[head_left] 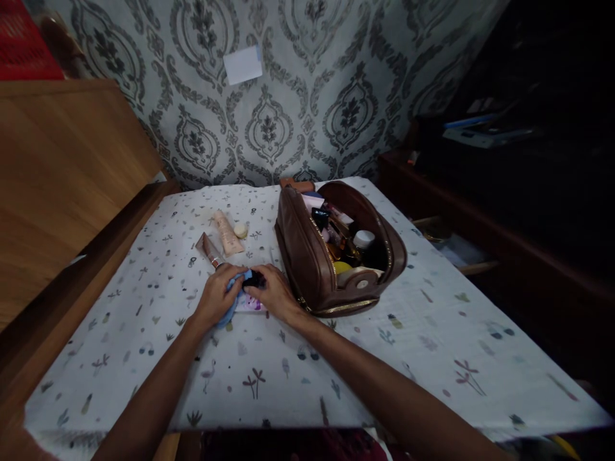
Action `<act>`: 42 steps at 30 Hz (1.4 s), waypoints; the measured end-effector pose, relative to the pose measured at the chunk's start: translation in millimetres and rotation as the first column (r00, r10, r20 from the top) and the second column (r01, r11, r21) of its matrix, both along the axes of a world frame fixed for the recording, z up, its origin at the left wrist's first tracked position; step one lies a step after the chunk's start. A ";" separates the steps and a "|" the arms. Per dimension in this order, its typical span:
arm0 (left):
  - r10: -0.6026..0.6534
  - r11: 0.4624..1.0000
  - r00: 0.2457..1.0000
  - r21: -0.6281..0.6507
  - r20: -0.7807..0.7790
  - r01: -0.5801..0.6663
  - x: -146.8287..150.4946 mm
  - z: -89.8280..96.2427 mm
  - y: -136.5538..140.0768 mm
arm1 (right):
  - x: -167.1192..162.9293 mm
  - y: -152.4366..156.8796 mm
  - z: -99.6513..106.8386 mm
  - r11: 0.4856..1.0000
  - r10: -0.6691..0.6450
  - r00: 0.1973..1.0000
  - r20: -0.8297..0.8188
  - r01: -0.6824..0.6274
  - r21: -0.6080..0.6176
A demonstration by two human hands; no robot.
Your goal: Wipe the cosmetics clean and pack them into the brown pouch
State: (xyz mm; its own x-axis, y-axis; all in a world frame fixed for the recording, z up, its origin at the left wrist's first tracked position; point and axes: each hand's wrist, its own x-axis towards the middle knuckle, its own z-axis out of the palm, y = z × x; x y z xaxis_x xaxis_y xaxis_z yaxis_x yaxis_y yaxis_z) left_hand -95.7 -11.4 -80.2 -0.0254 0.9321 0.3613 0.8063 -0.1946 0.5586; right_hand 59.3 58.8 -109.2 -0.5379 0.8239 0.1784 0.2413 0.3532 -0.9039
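Near the middle of the table, my left hand [217, 299] has its fingers closed on a light-blue cloth [227, 316]. Just beside it, my right hand [275, 292] grips a small black object [250, 280], which the cloth touches; its kind is hidden by the fingers. Under the hands lies a white and purple packet [254, 303], partly covered. Beyond my left hand are a brownish tube [206, 247], a beige squeeze tube [227, 233] and a small cream-coloured round piece [240, 230]. A brown leather toiletry bag [307, 262] stands unzipped to the right of my right hand.
Several cosmetics fill the bag, among them a white-lidded jar [364, 239]. A patterned white cloth [269, 378] covers the table. Wooden furniture [72, 173] borders the left side. At the right, a drawer [461, 251] stands pulled out. The papered wall [298, 115] rises behind.
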 end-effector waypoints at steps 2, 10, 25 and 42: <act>0.014 1.000 1.000 0.014 0.025 -0.014 1.0 -0.7 -0.7 | 0.5 0.0 -0.4 1.000 -0.011 0.999 -0.037 0.010 -0.027; 0.138 0.990 0.948 -0.026 0.287 -0.136 0.4 -3.9 -1.6 | -2.8 1.4 -4.2 0.970 -0.082 0.963 -0.256 0.017 -0.244; -0.033 0.998 0.984 0.055 0.173 0.024 7.0 -6.4 -4.1 | 3.6 -6.3 8.0 0.797 -0.103 0.851 -0.515 -0.239 -0.554; 0.012 1.000 0.957 -0.011 0.291 -0.009 5.2 -2.0 -4.5 | 5.2 -11.6 13.6 0.755 -0.144 0.810 -0.568 -0.281 -0.592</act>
State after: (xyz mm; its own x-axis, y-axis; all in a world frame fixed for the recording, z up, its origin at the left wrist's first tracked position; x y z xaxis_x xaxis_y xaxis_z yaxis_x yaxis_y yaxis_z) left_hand -90.4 -16.0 -82.2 -0.1382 0.9344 0.3283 0.6107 -0.1806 0.7710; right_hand 64.4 47.2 -95.6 -0.5759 0.8136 -0.0803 -0.3685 -0.3460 -0.8629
